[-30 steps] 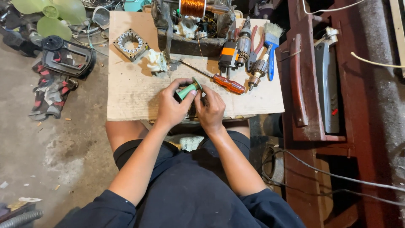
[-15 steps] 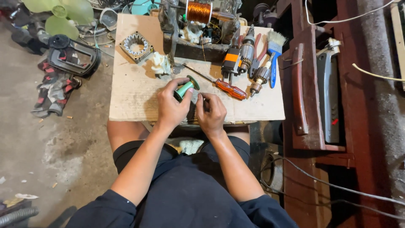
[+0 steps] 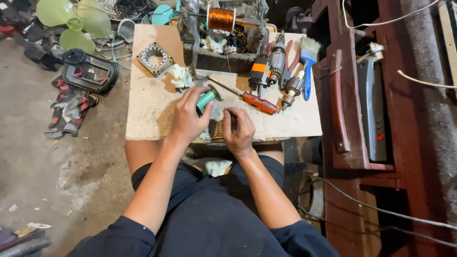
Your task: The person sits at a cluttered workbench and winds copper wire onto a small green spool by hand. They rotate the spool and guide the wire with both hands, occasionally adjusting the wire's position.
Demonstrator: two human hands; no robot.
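Since a moment ago both hands parted slightly: left hand (image 3: 186, 118) grips the green-handled tool (image 3: 206, 99) near the table's front edge, right hand (image 3: 239, 129) pinching something small beside it.

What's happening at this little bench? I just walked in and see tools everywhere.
A person sits at a cardboard-topped table, working with both hands near its front edge. The left hand grips a green-handled tool, and the right hand pinches something small that cannot be made out. Beside them lie an orange-handled screwdriver, a blue paintbrush, a metal stator ring and, at the back, a spool of copper wire.
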